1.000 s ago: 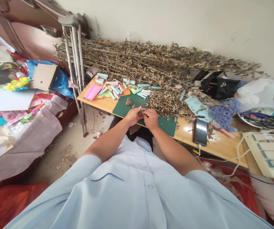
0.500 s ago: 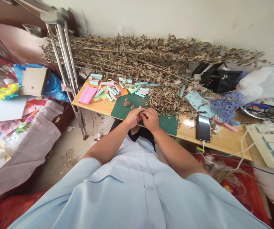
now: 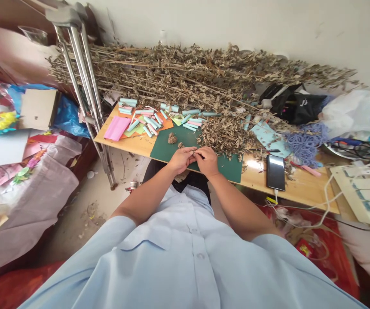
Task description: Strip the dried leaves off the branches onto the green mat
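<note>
My left hand (image 3: 181,161) is cupped palm up at the front edge of a green cutting mat (image 3: 162,150), its fingers curled around a small bit of dried leaves (image 3: 193,153). Against it, my right hand (image 3: 208,162) pinches the same bit with thumb and fingertips. Most of what lies between the fingers is hidden. Just beyond my left hand, two crumpled brown clumps (image 3: 172,138) rest on the mat. A heap of loose dried leaves (image 3: 221,135) covers the mat's right back part, close to my right hand.
Long dried plant stalks (image 3: 172,68) lie along the wall. Blue and pink paper rolls (image 3: 151,122) and pink paper (image 3: 117,128) are at the left. A phone (image 3: 275,172) on a cable, purple yarn (image 3: 305,143) and a power strip (image 3: 362,193) stand right. Crutches (image 3: 86,86) lean left.
The fingers of my left hand have opened out a little, and my right fingertips have shifted slightly over them. The view has tilted slightly; the clumps and leaf heap look unchanged.
</note>
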Tool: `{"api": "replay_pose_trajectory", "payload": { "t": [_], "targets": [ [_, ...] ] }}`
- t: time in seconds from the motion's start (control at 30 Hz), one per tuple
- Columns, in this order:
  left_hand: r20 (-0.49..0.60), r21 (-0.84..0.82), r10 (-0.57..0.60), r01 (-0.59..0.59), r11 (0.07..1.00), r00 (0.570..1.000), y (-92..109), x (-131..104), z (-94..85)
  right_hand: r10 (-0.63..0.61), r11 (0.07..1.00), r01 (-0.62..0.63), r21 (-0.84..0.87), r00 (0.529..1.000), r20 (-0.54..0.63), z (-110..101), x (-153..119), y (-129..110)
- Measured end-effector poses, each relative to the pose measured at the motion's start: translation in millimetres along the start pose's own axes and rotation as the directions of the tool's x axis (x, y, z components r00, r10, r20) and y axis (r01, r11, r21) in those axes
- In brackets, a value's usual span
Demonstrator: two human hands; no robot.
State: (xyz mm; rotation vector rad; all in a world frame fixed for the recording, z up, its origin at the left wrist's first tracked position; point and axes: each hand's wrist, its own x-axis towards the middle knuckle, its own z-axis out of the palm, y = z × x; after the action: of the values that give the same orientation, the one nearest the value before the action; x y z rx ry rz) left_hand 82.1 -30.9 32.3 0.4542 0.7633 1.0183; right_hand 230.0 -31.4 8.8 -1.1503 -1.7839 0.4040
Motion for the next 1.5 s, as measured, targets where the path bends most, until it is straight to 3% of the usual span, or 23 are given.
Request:
{"api": "replay_pose_trajectory", "payload": {
  "t": [0.2, 0.3, 0.63, 0.83, 1.0, 1.1, 1.5],
  "targets": [
    [-0.072, 0.012, 0.003, -0.002, 1.0, 0.997, 1.6, 3.7, 2.6, -0.095, 0.994, 0.092, 0.06, 0.994, 0.045, -8.2, -1.1, -5.1],
    [-0.051, 0.016, -0.016, 0.016, 1.0, 0.999, 4.6, 4.3, 2.4, -0.116, 0.992, 0.114, 0.049, 0.992, 0.044, -8.8, -1.5, -5.7],
    [-0.045, 0.049, -0.023, 0.025, 0.999, 0.999, -0.3, 9.9, 0.6, -0.019, 1.0, 0.02, 0.013, 0.998, -0.057, -1.6, -0.9, -1.6],
    [-0.072, 0.177, 0.011, 0.002, 0.984, 0.997, -1.7, 7.3, 6.8, 0.035, 0.999, -0.034, 0.015, 0.997, -0.069, -1.9, -0.6, -0.7],
    [0.049, 0.36, 0.004, -0.021, 0.933, 0.999, 4.9, -0.4, 2.9, 0.086, 0.996, -0.086, 0.007, 0.994, -0.068, -1.1, -3.7, 3.0],
    [0.051, 0.407, -0.044, 0.02, 0.913, 0.998, 10.1, -2.0, -1.9, 0.107, 0.994, -0.107, -0.002, 0.993, -0.044, -0.6, -4.0, 4.7],
    [0.097, 0.185, -0.098, 0.079, 0.98, 0.99, 19.4, 2.5, -14.2, 0.09, 0.994, -0.088, 0.07, 0.995, -0.029, 3.2, 0.5, -12.4]
  ]
}}
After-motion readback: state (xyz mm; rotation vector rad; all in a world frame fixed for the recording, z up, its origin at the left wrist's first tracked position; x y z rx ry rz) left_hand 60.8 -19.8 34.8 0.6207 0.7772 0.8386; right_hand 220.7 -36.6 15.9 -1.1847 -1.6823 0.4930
